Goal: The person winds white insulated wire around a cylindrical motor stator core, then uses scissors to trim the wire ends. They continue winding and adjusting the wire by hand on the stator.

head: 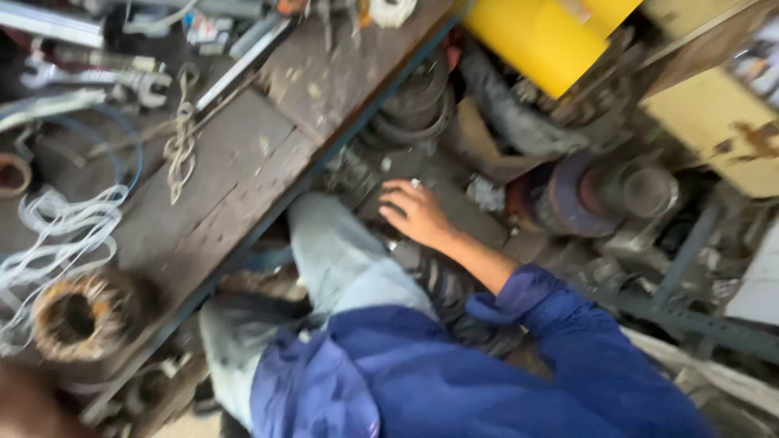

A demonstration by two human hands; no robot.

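right hand (pixel 415 212) reaching among floor scrap (pixel 487 195), grip unclear

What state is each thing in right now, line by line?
Right hand: palm down among dark metal parts below the bench, fingers bent; grip unclear.
Left hand: out of view.
Wooden bench: worn and dirty.
Motor winding: lying on its side.
White cord: loosely tangled.
Yellow container: tilted.
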